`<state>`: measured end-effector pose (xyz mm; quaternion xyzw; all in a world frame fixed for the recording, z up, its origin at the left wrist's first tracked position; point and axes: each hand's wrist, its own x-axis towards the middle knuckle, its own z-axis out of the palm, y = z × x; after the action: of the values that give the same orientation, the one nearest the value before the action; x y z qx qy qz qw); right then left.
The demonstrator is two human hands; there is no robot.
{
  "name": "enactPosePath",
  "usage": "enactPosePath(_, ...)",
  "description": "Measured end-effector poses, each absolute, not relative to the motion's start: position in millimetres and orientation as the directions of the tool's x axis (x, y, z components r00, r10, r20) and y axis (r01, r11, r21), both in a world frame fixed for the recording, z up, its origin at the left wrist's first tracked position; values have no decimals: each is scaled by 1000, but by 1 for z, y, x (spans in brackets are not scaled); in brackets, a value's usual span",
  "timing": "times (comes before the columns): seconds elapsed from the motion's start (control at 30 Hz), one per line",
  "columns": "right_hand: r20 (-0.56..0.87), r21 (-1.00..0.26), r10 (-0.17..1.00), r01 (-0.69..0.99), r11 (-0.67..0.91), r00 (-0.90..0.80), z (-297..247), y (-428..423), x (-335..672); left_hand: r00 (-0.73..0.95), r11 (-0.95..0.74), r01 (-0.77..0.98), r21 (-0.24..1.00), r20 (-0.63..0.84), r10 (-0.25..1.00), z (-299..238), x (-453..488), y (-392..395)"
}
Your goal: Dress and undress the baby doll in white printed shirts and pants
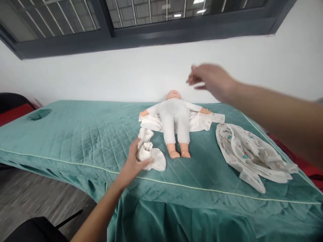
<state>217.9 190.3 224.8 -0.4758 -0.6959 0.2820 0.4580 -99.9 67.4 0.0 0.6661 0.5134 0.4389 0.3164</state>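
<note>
On the quilted green cover lies a baby doll point(174, 111) with a white cloth body, face up, arms spread and feet toward me. A white baby garment point(202, 121) is spread beneath its back and arms. My left hand point(133, 158) is closed around small white baby clothes point(145, 151), thumb on the near side and fingers on the far side. Their exact kind cannot be made out. My right hand point(212, 79) is raised in the air above and right of the doll's head, blurred, with fingers bent and thumb apart. Nothing shows in it.
A crumpled, printed white baby garment point(249, 151) lies on the right of the bed point(83, 134). The bed has a face hole point(39, 114) at its left end. A white wall point(101, 74) and a barred window stand behind; a black chair point(35, 230) is at lower left.
</note>
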Motion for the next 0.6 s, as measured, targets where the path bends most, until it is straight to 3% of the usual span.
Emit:
enactPosePath(0.07, 309, -818, 951, 502, 280, -28, 203, 207, 231, 178, -357, 507, 784, 310, 934, -6, -93, 59)
enactPosePath(0.17, 222, -664, 971, 743, 87, 85, 150, 233, 238, 211, -410, 551, 727, 353, 911, -12, -84, 69)
enactPosePath(0.4, 238, -572, 956, 820, -2, 169, 86, 310, 248, 88, -448, 434, 782, 458, 885, 17, -52, 138)
enactPosePath(0.47, 188, -572, 965, 819, -45, 184, 82, 329, 252, 50, -423, 371, 826, 437, 898, 41, -42, 149)
enactPosePath(0.6, 38, -575, 986, 811, -112, 163, 75, 366, 257, 130, -200, 82, 976, 189, 973, 82, -29, 163)
